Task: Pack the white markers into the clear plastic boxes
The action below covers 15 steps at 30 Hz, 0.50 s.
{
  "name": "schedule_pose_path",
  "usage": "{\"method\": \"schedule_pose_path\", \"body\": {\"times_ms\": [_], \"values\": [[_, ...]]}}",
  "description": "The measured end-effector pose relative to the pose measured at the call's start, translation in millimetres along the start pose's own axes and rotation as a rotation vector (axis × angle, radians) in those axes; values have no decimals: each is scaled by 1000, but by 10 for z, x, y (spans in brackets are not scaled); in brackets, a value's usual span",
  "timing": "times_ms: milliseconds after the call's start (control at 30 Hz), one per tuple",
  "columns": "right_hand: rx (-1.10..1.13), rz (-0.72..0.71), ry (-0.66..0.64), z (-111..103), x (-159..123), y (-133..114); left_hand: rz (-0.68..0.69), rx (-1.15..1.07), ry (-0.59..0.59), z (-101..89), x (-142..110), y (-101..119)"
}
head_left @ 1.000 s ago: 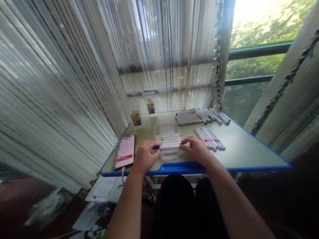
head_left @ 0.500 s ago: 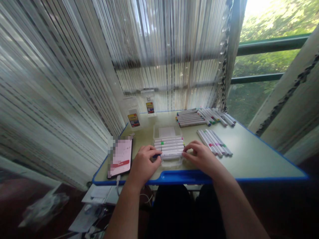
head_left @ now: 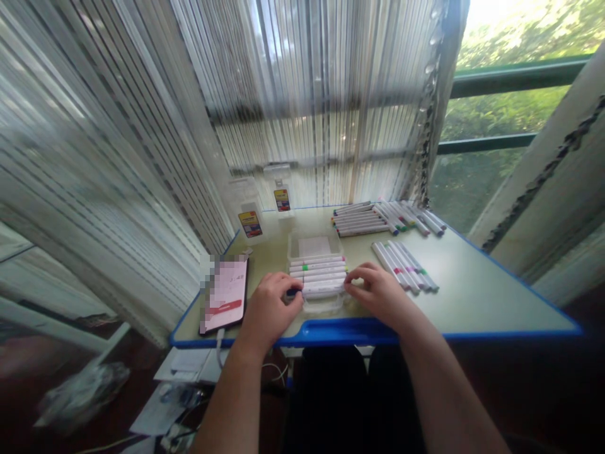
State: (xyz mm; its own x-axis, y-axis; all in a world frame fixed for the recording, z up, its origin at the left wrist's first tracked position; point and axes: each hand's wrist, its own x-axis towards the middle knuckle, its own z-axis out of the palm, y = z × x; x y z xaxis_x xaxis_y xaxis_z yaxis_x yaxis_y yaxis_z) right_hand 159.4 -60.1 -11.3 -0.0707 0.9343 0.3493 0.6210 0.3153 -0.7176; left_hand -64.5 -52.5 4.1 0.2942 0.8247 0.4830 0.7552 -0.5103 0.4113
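A white marker (head_left: 323, 292) with a dark blue end lies crosswise over a clear plastic case (head_left: 323, 304). My left hand (head_left: 276, 299) pinches its blue end between thumb and fingers. At the opposite end, the fingertips of my right hand (head_left: 371, 287) are closed on the same marker. Several white markers (head_left: 317, 269) with coloured bands lie side by side in the case, just beyond the held one. Whether the held marker touches the case floor is hidden.
Several markers (head_left: 406, 268) lie to the right, with a larger group (head_left: 362, 222) behind. Two clear packages (head_left: 250, 224) with yellow labels stand at the back left. A phone (head_left: 225, 296) with a cable lies left. The table's blue edge (head_left: 510, 334) runs in front.
Both hands keep hold of the marker at its two ends, almost unmoved. The whole view has shifted slightly.
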Motion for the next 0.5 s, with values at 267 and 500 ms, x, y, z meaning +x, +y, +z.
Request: {"method": "schedule_pose_path", "body": {"times_ms": [267, 500], "values": [[-9, -5, 22, 7, 9, -10, -8, 19, 2, 4, 3, 3], [-18, -30, 35, 10, 11, -2, -18, 1, 10, 5, 4, 6]]}}
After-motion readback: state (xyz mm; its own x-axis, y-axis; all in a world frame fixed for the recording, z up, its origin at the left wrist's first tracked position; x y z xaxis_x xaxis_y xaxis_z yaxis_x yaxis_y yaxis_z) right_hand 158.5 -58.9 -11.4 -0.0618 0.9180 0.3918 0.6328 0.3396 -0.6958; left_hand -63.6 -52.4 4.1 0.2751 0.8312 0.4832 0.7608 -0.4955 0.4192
